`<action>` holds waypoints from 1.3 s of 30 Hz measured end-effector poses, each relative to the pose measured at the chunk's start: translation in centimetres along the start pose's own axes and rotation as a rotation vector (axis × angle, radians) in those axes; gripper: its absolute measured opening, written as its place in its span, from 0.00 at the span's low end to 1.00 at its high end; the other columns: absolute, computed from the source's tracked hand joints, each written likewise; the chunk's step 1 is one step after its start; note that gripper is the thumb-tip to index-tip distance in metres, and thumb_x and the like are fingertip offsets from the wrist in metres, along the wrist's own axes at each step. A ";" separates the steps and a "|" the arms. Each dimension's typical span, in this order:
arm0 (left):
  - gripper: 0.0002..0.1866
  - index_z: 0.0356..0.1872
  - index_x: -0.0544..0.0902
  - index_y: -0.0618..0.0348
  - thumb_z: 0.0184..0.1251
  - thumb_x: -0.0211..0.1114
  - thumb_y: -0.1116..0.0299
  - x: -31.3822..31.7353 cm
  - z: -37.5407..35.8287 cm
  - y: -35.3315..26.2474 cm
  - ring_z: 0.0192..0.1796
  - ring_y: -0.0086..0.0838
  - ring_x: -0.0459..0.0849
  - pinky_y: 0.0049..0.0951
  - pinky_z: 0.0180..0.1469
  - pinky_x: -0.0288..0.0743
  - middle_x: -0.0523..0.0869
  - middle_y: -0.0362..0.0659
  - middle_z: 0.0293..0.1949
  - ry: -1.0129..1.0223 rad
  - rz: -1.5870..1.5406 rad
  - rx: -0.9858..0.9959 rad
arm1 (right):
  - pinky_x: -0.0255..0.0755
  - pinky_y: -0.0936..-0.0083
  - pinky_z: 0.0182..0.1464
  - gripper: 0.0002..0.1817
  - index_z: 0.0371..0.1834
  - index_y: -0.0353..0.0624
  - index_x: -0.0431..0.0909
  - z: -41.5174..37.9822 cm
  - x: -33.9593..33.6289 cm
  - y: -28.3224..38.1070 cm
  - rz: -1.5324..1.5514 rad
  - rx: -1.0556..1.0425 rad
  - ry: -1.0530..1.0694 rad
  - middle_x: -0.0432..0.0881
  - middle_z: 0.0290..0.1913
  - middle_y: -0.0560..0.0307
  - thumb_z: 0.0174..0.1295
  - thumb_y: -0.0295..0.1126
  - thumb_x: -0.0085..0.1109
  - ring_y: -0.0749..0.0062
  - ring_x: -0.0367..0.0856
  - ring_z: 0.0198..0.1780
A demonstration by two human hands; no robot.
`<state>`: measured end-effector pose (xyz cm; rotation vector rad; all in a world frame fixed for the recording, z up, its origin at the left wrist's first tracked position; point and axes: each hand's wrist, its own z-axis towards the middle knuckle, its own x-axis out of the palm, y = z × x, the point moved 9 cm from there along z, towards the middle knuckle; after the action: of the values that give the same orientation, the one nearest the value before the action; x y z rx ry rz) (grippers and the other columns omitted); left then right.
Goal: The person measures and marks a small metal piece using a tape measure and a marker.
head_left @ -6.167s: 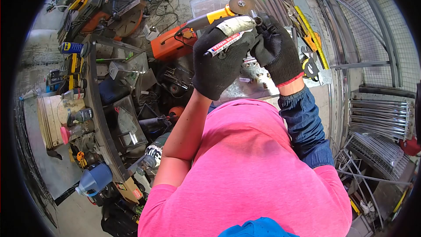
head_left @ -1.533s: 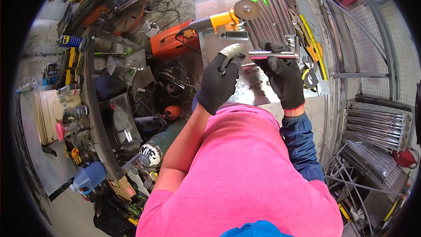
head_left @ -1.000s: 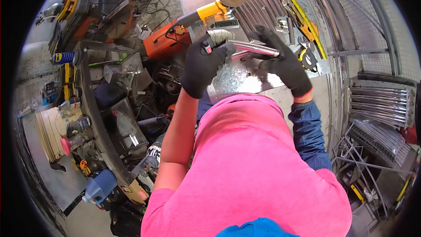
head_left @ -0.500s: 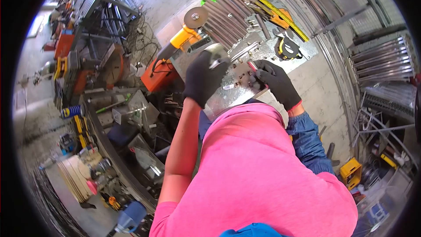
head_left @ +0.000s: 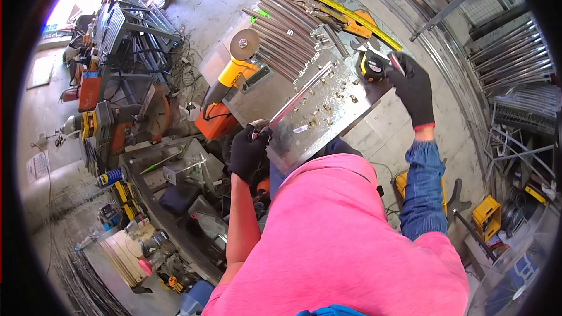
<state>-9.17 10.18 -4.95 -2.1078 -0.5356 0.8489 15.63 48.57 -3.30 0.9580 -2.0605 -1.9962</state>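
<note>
Right hand (head_left: pixel 413 88) grips a marker (head_left: pixel 396 62) beside the tape measure (head_left: pixel 371 65).

One head-worn fisheye camera looks steeply down, from close above, over a metal worktable (head_left: pixel 328 111) and workshop floor.

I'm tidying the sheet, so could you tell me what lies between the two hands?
Head view: a metal tube and scattered small metal pieces.

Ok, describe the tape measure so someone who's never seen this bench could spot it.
Find the shiny sheet-metal worktop. At its far right corner, the black-gloved right hand touches a black-and-yellow tape measure. It is compact and rounded, unlike the long steel rods nearby.
</note>
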 end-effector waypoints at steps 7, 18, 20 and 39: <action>0.12 0.52 0.90 0.59 0.74 0.70 0.65 -1.7 -1.6 0.5 0.30 0.14 0.79 0.22 0.32 0.73 0.87 0.33 0.31 -0.068 -0.087 0.073 | 0.81 0.52 0.51 0.21 0.55 0.50 0.88 12.5 0.6 0.1 -0.792 -0.293 -0.024 0.91 0.47 0.44 0.60 0.43 0.64 0.43 0.89 0.49; 0.15 0.55 0.90 0.57 0.73 0.71 0.64 -8.1 -8.0 6.8 0.29 0.21 0.86 0.27 0.35 0.80 0.89 0.40 0.30 -0.437 -0.119 -0.016 | 0.62 0.82 0.25 0.13 0.51 0.43 0.88 16.3 -1.5 -2.8 -0.324 -0.065 0.132 0.79 0.24 0.67 0.65 0.31 0.65 0.87 0.73 0.25; 0.17 0.56 0.89 0.56 0.67 0.74 0.66 -9.0 -9.0 2.9 0.37 0.32 0.92 0.30 0.42 0.84 0.93 0.47 0.41 -0.633 0.174 0.267 | 0.58 0.84 0.24 0.09 0.47 0.44 0.87 10.8 0.6 3.5 -0.095 -0.012 0.157 0.78 0.25 0.69 0.66 0.33 0.67 0.89 0.70 0.23; 0.26 0.54 0.92 0.44 0.51 0.75 0.77 -8.4 -5.2 -12.5 0.52 0.41 0.92 0.38 0.51 0.86 0.89 0.43 0.63 -0.213 0.585 1.095 | 0.62 0.83 0.25 0.18 0.56 0.39 0.84 -16.4 24.1 13.4 0.278 0.294 0.858 0.85 0.35 0.62 0.68 0.36 0.72 0.87 0.72 0.24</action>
<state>-12.29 9.88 10.69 -1.1321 0.4325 1.3021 -0.11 21.38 3.13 1.2040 -1.8329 -0.8987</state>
